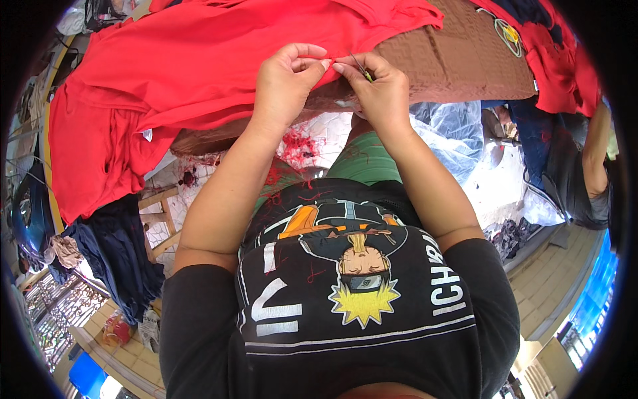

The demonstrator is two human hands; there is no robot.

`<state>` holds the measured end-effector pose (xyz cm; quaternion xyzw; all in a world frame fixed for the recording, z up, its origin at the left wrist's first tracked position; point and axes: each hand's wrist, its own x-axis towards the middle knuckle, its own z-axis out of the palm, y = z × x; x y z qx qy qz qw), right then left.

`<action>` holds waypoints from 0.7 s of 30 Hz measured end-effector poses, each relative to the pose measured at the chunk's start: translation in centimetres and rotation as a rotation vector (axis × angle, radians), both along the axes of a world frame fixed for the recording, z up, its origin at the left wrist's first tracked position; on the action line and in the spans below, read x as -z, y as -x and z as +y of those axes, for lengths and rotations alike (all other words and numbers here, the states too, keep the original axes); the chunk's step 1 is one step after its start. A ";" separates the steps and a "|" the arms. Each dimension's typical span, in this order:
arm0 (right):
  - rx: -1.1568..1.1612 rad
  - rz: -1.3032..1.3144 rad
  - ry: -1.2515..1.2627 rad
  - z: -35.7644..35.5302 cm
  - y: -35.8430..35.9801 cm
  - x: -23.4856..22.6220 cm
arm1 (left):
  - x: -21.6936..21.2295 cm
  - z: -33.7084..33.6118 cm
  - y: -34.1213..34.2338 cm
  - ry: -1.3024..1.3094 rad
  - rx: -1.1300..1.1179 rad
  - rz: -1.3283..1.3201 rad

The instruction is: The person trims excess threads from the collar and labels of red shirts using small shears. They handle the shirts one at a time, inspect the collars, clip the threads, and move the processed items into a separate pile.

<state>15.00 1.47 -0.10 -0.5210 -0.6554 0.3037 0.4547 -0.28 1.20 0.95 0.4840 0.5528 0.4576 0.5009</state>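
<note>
Head view, only view on hand: red cloth (199,63) lay spread over a brown cushion (458,60), its bulk beyond and to the left of the fingertips. Its near edge ran obliquely, from near left to far right, and passed right by both hands. Left hand (292,76): thumb and forefinger pinched together at that edge. Right hand (377,90): grasped a slim tool (367,74) with a metal shaft and a yellow-green end; its thumb tip sat just beside the left thumb, but whether it also gripped cloth could not be told. Key relation: the tool's long axis slanted from lower right to upper left, metal end away from the body, just right of the pinched spot. Right hand was thus the nearer to the tool, left hand the nearer to the cloth's main spread. Obstruction: the fingers themselves crowded the spot and hid any contact between metal and cloth; no other object stood between the hands. Surroundings: red thread scraps (302,146) lay below, between the forearms; clear plastic (452,133) lay to the right, under the cushion's near side. A pale cord (508,38) lay coiled on the cushion's far right, near a second red garment (561,70). Another person's arm (598,149) showed at the right rim, well apart from the work.
</note>
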 end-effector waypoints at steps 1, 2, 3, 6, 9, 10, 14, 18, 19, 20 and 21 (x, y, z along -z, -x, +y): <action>0.001 -0.029 0.032 0.0 -0.1 -0.2 | 0.1 -0.1 0.0 0.015 -0.006 0.011; -0.013 -0.050 -0.069 0.3 -0.1 0.0 | 0.3 -0.1 0.1 -0.003 -0.023 -0.029; -0.026 -0.069 -0.170 0.8 -0.1 0.4 | 0.6 0.0 0.1 -0.021 -0.039 -0.068; -0.120 0.007 -0.006 0.7 -0.4 -0.3 | 1.5 0.6 0.0 -0.135 -0.052 -0.116; -0.185 0.097 0.208 0.7 -1.0 -0.6 | 1.3 0.2 -0.4 -0.343 -0.067 0.271; -0.195 0.119 0.249 0.8 -1.2 -0.6 | 0.9 -0.1 -0.5 -0.422 -0.073 0.467; -0.231 0.063 0.205 0.9 -1.8 -1.2 | -0.6 -0.6 -0.8 -0.807 0.045 0.659; -0.236 0.003 0.161 0.8 -1.9 -1.2 | -0.4 -0.4 -0.7 -0.670 0.105 0.558; -0.237 -0.005 0.154 0.8 -2.0 -1.1 | -0.2 -0.1 -0.7 -0.664 0.113 0.528; -0.241 0.067 0.218 0.7 -2.1 -1.3 | -0.2 0.0 -0.7 -0.620 0.107 0.465; -0.247 0.139 0.283 0.7 -2.3 -1.8 | -0.1 0.1 -0.7 -0.575 0.100 0.402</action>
